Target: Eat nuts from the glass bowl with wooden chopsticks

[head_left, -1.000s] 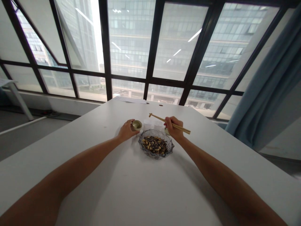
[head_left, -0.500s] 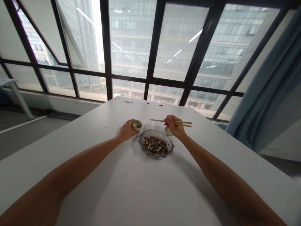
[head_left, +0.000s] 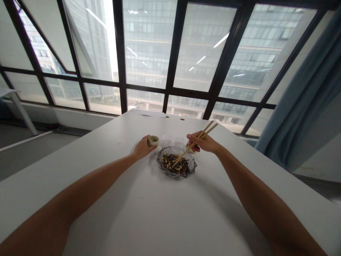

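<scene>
My left hand (head_left: 142, 147) is closed around the side of a small greenish cup (head_left: 153, 140), just left of a scalloped glass bowl (head_left: 192, 172). The bowl holds a mix of dark and pale yellow pieces (head_left: 174, 164) that look like seeds and nuts. My right hand (head_left: 202, 141) grips a pair of wooden chopsticks (head_left: 185, 153). Their tips reach down into the mix, while the back ends point up and to the right. Partly hidden below my right hand is another small cup, pale with dark markings.
Two clear, small containers (head_left: 172, 141) stand behind the bowl on the white table (head_left: 149, 220). Papers (head_left: 149, 113) lie at the table's far edge, near a dark round spot (head_left: 182, 119). Windows rise beyond, and a blue curtain (head_left: 298, 106) hangs at the right.
The chopsticks have swung from nearly level above the bowl to slanting down, with their tips in the mix. The left hand's cup has shifted slightly left and sits more upright.
</scene>
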